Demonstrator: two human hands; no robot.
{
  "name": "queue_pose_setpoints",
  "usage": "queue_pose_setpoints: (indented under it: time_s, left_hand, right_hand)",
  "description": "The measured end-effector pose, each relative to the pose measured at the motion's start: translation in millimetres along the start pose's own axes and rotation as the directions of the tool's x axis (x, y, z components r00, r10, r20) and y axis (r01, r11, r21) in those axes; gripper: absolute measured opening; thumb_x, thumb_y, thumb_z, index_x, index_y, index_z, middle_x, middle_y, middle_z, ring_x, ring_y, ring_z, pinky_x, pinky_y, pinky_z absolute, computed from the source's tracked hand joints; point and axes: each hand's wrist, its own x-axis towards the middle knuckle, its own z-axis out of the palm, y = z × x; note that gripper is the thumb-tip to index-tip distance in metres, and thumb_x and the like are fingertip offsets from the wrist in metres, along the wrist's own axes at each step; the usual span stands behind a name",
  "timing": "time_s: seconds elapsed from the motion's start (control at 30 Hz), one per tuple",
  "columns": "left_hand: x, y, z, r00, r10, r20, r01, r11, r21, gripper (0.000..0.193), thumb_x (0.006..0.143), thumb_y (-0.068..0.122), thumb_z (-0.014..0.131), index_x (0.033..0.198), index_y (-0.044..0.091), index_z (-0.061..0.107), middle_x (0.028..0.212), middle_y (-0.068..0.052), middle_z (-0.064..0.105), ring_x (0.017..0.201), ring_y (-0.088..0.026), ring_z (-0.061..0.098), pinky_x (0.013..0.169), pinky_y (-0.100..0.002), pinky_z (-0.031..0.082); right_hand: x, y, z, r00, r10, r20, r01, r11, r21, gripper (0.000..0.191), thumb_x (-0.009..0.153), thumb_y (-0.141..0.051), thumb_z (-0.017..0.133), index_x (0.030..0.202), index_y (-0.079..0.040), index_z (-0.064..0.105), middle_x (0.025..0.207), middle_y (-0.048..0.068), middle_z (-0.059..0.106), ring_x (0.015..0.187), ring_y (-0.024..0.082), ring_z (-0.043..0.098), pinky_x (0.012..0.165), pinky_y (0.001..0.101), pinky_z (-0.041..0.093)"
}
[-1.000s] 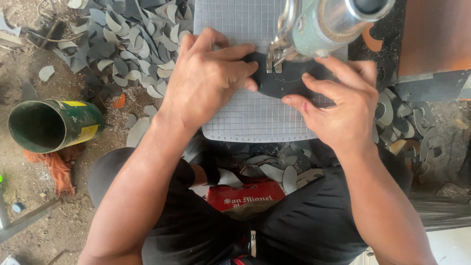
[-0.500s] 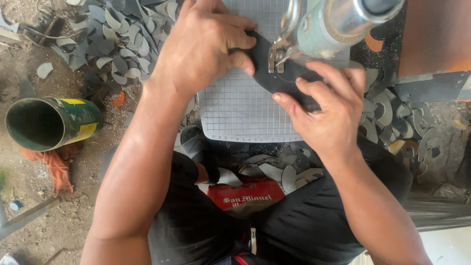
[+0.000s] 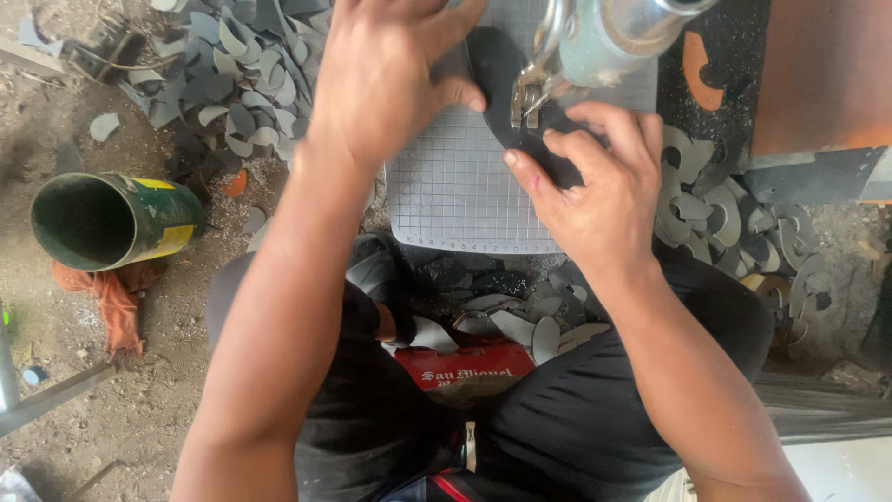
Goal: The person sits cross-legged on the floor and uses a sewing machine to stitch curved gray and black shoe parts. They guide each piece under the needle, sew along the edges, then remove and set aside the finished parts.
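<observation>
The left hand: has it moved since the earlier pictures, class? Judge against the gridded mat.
Yes. The left hand has slid up the gridded mat, towards its far edge, along with the dark piece it presses.

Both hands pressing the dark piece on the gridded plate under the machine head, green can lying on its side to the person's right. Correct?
Not quite: the head view shows the green can on the person's left. Left hand and right hand do press the dark piece on the gridded plate.
</observation>
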Motion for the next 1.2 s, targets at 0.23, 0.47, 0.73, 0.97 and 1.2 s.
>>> queue_pose_setpoints:
  time_s: [0.23,0.47,0.73,0.97,1.2]
  left_hand:
    - [-70.4,95.0,11.2,0.955,-0.202,0.216,0.182,0.977,0.109,0.054,0.100,0.031,0.064,0.140,-0.005,0.056,0.147,-0.018,0.056,0.144,-0.036,0.045,0.116,-0.065,0.029]
    - [-78.9,102.8,38.1,0.934,-0.268,0.236,0.235,0.959,0.160,0.064,0.104,0.035,0.051,0.148,-0.012,0.046,0.159,-0.026,0.039,0.152,-0.037,0.030,0.118,-0.073,0.015]
    - [-75.9,93.6,47.0,0.937,-0.278,0.211,0.242,0.953,0.179,0.064,0.107,0.038,0.050,0.146,-0.013,0.048,0.161,-0.027,0.038,0.153,-0.037,0.030,0.118,-0.075,0.013]
    - [-72.6,80.7,46.4,0.933,-0.290,0.212,0.261,0.953,0.155,0.063,0.108,0.035,0.050,0.151,-0.011,0.047,0.164,-0.023,0.035,0.155,-0.037,0.028,0.120,-0.075,0.013]
    - [-65.8,69.9,44.5,0.930,-0.300,0.214,0.256,0.943,0.211,0.058,0.109,0.030,0.048,0.156,-0.004,0.045,0.166,-0.016,0.035,0.155,-0.037,0.027,0.117,-0.078,0.011]
  right_hand:
    - [26.0,29.1,-50.4,0.918,-0.115,0.380,-0.006,0.953,0.303,0.052,0.070,-0.014,0.092,0.118,0.001,0.079,0.135,0.011,0.069,0.117,0.027,0.062,0.098,0.0383,0.057]
    - [10.5,58.8,-40.2,0.904,-0.086,0.418,-0.115,0.895,0.432,0.045,0.070,0.006,0.086,0.113,-0.004,0.078,0.134,0.009,0.072,0.126,0.024,0.060,0.097,0.0332,0.062]
    - [2.9,48.9,-27.0,0.940,-0.044,0.337,-0.084,0.930,0.357,0.050,0.063,-0.008,0.096,0.110,-0.007,0.080,0.127,0.007,0.074,0.133,0.025,0.057,0.106,0.0362,0.057]
    - [-14.1,21.4,-14.4,0.957,0.111,0.268,-0.178,0.954,0.242,0.041,0.070,-0.021,0.099,0.105,-0.011,0.081,0.123,0.006,0.076,0.143,0.026,0.054,0.117,0.0396,0.052]
    - [-12.0,6.3,-9.5,0.981,0.038,0.192,-0.060,0.992,0.109,0.046,0.069,-0.035,0.097,0.103,-0.008,0.082,0.118,0.012,0.077,0.140,0.034,0.057,0.116,0.0505,0.044]
